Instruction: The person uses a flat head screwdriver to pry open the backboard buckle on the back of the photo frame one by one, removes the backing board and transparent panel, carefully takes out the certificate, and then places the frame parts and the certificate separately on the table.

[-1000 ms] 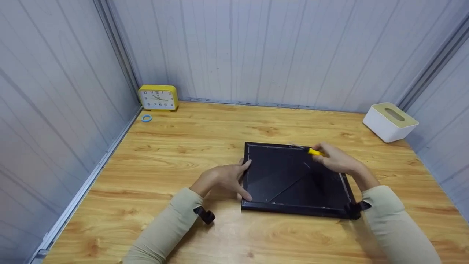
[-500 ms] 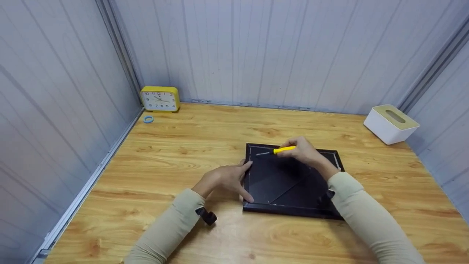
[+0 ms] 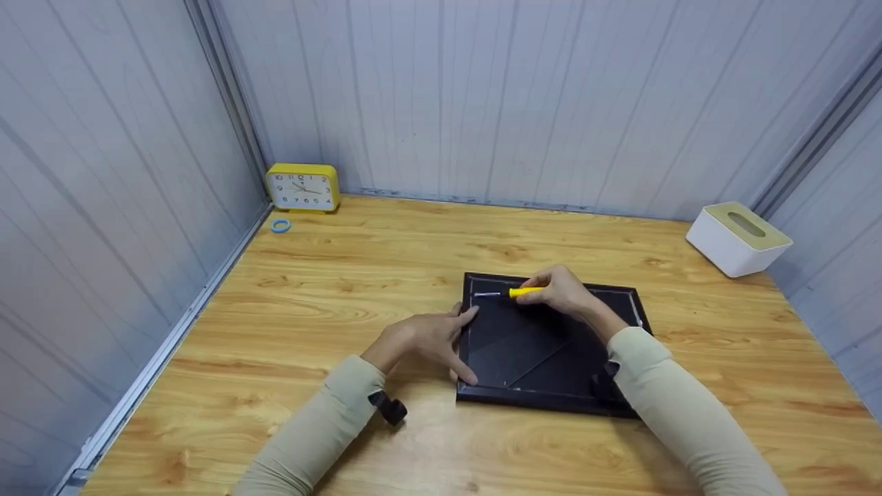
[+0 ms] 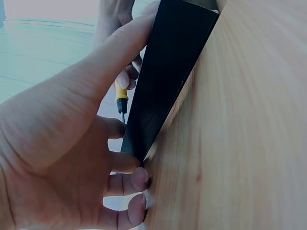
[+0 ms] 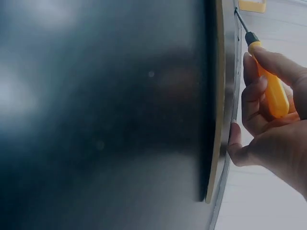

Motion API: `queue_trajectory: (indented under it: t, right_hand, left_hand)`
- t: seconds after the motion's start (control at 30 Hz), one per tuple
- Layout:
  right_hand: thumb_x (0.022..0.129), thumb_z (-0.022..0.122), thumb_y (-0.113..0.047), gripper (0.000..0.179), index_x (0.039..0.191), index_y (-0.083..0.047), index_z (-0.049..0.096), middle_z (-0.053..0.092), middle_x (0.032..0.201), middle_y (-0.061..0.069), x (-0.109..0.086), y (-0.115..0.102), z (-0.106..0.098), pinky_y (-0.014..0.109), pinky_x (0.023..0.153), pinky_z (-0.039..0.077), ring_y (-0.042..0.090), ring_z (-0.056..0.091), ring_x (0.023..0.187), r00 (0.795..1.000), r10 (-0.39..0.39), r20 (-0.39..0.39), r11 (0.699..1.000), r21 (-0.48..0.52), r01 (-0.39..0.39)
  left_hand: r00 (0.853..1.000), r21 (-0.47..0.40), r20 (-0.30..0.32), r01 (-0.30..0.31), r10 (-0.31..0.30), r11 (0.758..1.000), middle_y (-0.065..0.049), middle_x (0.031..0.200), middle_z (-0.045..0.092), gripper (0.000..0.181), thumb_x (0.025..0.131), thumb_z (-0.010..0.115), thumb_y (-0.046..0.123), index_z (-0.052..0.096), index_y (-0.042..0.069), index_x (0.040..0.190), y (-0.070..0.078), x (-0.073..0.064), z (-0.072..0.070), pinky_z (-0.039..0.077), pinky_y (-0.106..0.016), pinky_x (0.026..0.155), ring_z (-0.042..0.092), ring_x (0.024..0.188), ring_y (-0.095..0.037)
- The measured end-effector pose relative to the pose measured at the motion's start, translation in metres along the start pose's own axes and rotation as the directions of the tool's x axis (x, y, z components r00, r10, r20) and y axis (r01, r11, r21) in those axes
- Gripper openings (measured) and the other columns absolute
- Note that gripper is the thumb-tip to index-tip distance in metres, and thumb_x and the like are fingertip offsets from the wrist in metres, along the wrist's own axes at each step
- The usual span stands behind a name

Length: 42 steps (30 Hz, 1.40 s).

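A black picture frame (image 3: 513, 355) lies back side up on the table, with a slanting line across its backing. My left hand (image 3: 431, 337) steadies its left edge, thumb and index finger spread over the rim. In the left wrist view, the other fingers of that hand (image 4: 57, 148) rest by the frame's side wall (image 4: 158, 72) and the wood. My right hand (image 3: 566, 293) pinches a screwdriver (image 3: 525, 292) by its yellow handle. The shaft points left, its tip right at the inner rim near the far left corner. The right wrist view shows fingers curled round the screwdriver handle (image 5: 274, 93).
A yellow alarm clock (image 3: 303, 187) stands at the back left, with a small blue ring (image 3: 280, 225) in front of it. At the back right is a white tissue box (image 3: 730, 241) with a tan lid. Panelled walls (image 3: 468, 96) close in the wooden table (image 3: 275, 358).
My right hand has carried the screwdriver leftward over the frame, from its far right part to near the far left corner. The left hand keeps its place on the left edge.
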State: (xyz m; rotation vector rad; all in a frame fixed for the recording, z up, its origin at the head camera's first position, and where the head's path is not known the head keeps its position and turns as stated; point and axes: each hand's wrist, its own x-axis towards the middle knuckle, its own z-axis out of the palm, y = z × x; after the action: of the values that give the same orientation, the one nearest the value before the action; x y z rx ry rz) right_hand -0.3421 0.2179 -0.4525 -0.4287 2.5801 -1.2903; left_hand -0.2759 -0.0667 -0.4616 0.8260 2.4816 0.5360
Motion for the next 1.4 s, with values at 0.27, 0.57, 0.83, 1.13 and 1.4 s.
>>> queue_trajectory:
  t: [0.27,0.57,0.83,1.13,1.4]
  right_hand:
    - [0.083,0.083,-0.017,0.019,0.097,-0.005,0.080,0.073,0.099,0.011,0.003,-0.008,0.007,0.031,0.071,0.051,0.022,0.061,0.082,1.000,0.002,-0.026,0.996,-0.085,-0.004]
    - [0.078,0.086,-0.014,0.022,0.097,-0.004,0.079,0.072,0.097,0.013,0.014,-0.051,0.011,0.035,0.070,0.057,0.028,0.066,0.081,0.994,-0.069,-0.087,0.988,-0.144,0.056]
    - [0.076,0.084,-0.011,0.019,0.091,-0.003,0.076,0.070,0.084,0.009,0.032,-0.091,0.018,0.027,0.062,0.054,0.020,0.063,0.071,0.995,-0.081,-0.053,0.959,-0.276,0.063]
    - [0.076,0.081,-0.004,0.015,0.078,-0.002,0.067,0.062,0.072,0.006,0.042,-0.132,0.043,0.031,0.057,0.047,0.019,0.055,0.062,0.994,-0.101,0.048,0.875,-0.471,0.112]
    - [0.072,0.079,-0.002,0.010,0.077,-0.001,0.070,0.066,0.072,0.007,0.041,-0.124,0.025,0.030,0.057,0.047,0.018,0.055,0.060,0.994,-0.103,0.048,0.881,-0.458,0.114]
  left_hand:
    - [1.000,0.059,0.013,0.011,-0.012,0.998,-0.027,0.162,0.002,0.133,0.064,0.078,0.076,0.006,0.022,0.163,0.003,0.004,0.000,0.038,-0.038,0.110,0.027,0.146,-0.028]
    - [0.999,0.079,0.015,0.039,-0.040,0.996,-0.026,0.162,0.005,0.134,0.062,0.076,0.079,0.005,0.024,0.163,0.004,0.005,0.002,0.044,-0.037,0.103,0.034,0.143,-0.027]
    - [0.999,0.090,0.006,0.031,-0.032,0.995,-0.029,0.161,0.007,0.134,0.063,0.078,0.077,0.006,0.024,0.163,0.004,0.005,-0.001,0.043,-0.038,0.105,0.030,0.145,-0.026]
    - [0.999,0.061,0.034,0.029,-0.031,0.998,-0.026,0.162,0.003,0.131,0.066,0.077,0.075,0.004,0.024,0.163,0.002,0.003,0.002,0.046,-0.036,0.101,0.044,0.134,-0.026]
    - [0.999,0.077,0.015,0.036,-0.037,0.996,-0.026,0.162,0.004,0.132,0.065,0.078,0.075,0.006,0.023,0.163,0.006,0.004,-0.002,0.039,-0.039,0.109,0.035,0.142,-0.029]
